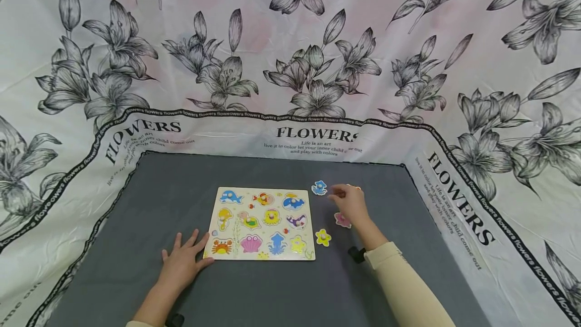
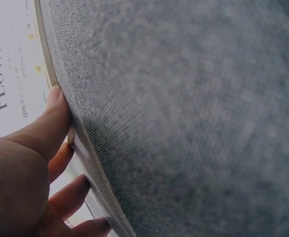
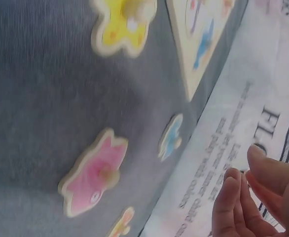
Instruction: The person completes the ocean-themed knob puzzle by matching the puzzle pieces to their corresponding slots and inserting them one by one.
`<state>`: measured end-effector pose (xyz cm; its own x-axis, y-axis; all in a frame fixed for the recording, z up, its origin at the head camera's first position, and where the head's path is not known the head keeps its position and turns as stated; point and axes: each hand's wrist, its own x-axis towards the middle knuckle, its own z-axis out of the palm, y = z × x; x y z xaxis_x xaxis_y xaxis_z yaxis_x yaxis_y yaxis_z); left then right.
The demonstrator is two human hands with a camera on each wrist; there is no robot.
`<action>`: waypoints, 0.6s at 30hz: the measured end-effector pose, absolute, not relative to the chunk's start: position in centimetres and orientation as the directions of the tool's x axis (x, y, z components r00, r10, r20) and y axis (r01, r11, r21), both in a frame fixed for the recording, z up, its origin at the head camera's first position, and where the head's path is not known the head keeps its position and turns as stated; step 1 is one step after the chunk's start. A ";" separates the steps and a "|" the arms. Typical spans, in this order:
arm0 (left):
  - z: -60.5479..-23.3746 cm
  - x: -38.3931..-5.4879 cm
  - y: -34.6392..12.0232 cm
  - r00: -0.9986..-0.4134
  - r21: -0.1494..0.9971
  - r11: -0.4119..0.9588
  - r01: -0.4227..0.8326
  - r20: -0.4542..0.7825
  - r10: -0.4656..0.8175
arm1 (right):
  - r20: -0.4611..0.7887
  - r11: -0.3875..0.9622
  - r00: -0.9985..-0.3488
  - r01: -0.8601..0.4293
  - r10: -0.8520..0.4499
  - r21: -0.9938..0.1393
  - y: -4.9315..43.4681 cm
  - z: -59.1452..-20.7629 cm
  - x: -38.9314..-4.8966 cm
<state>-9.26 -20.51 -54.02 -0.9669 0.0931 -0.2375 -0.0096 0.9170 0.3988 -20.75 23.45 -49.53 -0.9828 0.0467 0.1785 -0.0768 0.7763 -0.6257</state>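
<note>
A wooden peg puzzle board with sea-animal pictures lies on the grey cloth. My left hand rests at its lower left corner, fingers spread, and the thumb touches the edge. To the right of the board, my right hand hovers with loosely bent fingers and nothing between them. Near it lie a blue puzzle piece and a pink fish-like piece. A yellow starfish piece sits nearer the board. Partly hidden behind the right hand is an orange-marked piece.
The grey cloth covers the table. A white curtain-like sheet with black flower prints and lettering surrounds it at the back and sides. Dark wrist-worn devices show at both wrists.
</note>
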 end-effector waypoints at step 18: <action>-53.9 -9.3 -20.4 -0.968 0.410 0.912 -0.017 -0.236 0.088 | 0.152 0.799 -0.970 0.061 0.188 -0.599 28.0 -50.6 -24.2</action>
